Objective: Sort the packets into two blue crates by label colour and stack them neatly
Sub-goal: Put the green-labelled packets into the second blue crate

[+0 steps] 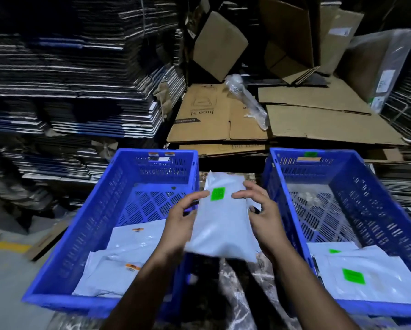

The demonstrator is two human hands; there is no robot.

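Note:
A grey packet (221, 225) with a green label is held up between the two blue crates. My left hand (180, 220) grips its left edge and my right hand (261, 210) grips its right edge, thumbs on top near the label. The left crate (99, 210) holds grey packets (118, 265) with orange labels at its near end. The right crate (376, 198) holds packets (366, 277) with green labels at its near end. An orange tag sits on the left crate's far rim, a green tag on the right crate's far rim.
Flattened cardboard sheets (283, 120) lie behind the crates, with open boxes (218, 44) piled above. Tall stacks of flat dark cartons (68, 79) fill the left and the far right. A crumpled clear plastic wrap (247, 101) lies on the cardboard.

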